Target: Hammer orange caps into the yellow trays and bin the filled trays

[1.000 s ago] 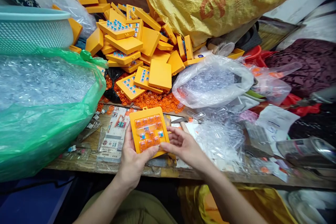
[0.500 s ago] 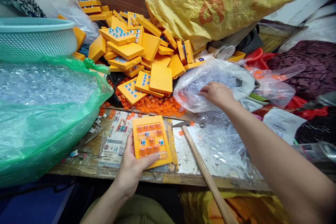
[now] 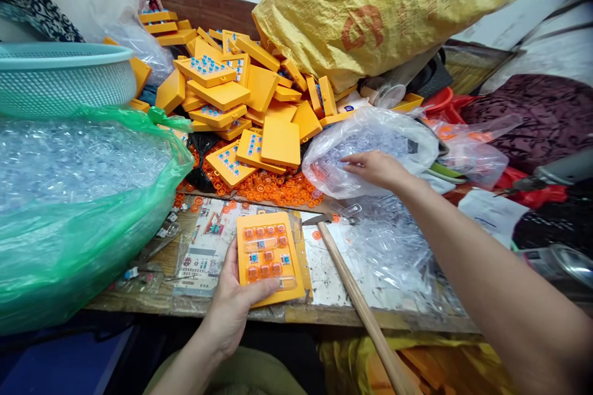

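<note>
My left hand grips a flat yellow-orange plastic panel by its lower left, thumb across the front. Rows of orange keycaps under clear covers fill much of its face. Two spots show bare blue-centred switches without orange under them. Over the mouth of a whitish plastic bag, my right hand has its fingers stretched out and a little apart, with nothing visible in them. Small clear plastic pieces lie in that bag, just beyond the fingers.
Similar yellow panels are heaped at the back, above loose orange rings. A green bag of clear pieces and a blue basket stand at left. A wooden-handled tool lies across the bench edge. A yellow sack leans behind.
My right hand has moved slightly left over the bag, its fingers loosening from a pinch. The left hand still holds the panel. The view has shifted a little.
</note>
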`<move>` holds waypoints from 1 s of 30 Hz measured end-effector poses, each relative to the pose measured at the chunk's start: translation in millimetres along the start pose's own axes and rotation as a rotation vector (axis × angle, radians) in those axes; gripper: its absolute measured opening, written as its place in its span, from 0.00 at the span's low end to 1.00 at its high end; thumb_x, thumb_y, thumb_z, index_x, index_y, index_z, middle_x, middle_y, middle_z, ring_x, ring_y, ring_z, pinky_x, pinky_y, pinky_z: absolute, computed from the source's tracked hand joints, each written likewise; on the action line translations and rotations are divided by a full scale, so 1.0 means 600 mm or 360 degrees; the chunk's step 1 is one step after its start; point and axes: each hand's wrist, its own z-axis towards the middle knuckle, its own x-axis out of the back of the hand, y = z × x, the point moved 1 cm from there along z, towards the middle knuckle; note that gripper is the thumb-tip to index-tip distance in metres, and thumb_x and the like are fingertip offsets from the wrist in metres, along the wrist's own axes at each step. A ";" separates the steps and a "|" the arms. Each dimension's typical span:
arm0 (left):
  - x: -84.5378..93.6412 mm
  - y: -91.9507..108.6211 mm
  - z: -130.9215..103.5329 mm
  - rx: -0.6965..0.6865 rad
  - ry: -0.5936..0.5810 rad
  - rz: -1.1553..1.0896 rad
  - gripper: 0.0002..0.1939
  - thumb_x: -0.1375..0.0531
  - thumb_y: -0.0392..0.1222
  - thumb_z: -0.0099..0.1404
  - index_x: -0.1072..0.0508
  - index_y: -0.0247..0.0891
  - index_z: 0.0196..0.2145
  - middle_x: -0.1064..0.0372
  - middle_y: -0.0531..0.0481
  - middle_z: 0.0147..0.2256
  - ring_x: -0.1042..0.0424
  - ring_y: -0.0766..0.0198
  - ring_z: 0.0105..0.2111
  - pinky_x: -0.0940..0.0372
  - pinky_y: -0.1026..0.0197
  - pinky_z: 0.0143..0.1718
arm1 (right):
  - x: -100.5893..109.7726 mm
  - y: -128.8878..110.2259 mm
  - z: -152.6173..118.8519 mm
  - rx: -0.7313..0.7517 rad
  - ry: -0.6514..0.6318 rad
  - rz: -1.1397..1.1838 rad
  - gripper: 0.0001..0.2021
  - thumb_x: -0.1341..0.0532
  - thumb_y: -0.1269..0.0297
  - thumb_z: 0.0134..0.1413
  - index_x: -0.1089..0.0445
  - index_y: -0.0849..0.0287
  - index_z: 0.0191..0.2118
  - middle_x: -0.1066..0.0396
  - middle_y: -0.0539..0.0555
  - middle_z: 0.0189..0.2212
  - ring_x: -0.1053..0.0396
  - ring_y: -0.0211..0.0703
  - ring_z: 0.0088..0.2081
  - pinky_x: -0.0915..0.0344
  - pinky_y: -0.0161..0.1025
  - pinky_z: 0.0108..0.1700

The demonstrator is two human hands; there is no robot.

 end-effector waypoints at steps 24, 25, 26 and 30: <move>0.005 0.000 -0.012 0.0030 -0.0061 -0.0033 0.48 0.29 0.32 0.42 0.45 0.39 0.59 0.28 0.39 0.50 0.27 0.50 0.46 0.31 0.54 0.46 | 0.000 -0.086 -0.120 0.0102 0.0954 0.0789 0.14 0.48 0.61 0.60 0.26 0.59 0.42 0.25 0.61 0.38 0.28 0.51 0.40 0.35 0.46 0.43; 0.004 0.000 -0.012 0.0015 -0.0055 -0.0040 0.47 0.29 0.32 0.43 0.45 0.39 0.59 0.28 0.39 0.50 0.27 0.50 0.47 0.31 0.54 0.47 | -0.005 -0.112 -0.147 0.0196 0.0954 0.0878 0.13 0.46 0.60 0.59 0.26 0.57 0.41 0.24 0.59 0.36 0.27 0.50 0.37 0.33 0.45 0.41; 0.002 0.000 -0.013 -0.0003 -0.0047 -0.0042 0.47 0.29 0.32 0.43 0.45 0.39 0.59 0.28 0.40 0.50 0.27 0.50 0.47 0.31 0.54 0.47 | -0.012 -0.138 -0.176 0.0307 0.0928 0.0963 0.11 0.43 0.60 0.58 0.25 0.55 0.39 0.24 0.56 0.34 0.27 0.49 0.35 0.32 0.45 0.40; -0.002 0.004 -0.016 -0.0025 -0.0048 -0.0046 0.46 0.29 0.33 0.43 0.44 0.40 0.58 0.28 0.40 0.49 0.28 0.49 0.48 0.31 0.53 0.46 | -0.053 -0.214 -0.273 0.0566 0.0893 0.1262 0.11 0.44 0.68 0.58 0.24 0.51 0.39 0.25 0.54 0.34 0.27 0.44 0.36 0.29 0.42 0.39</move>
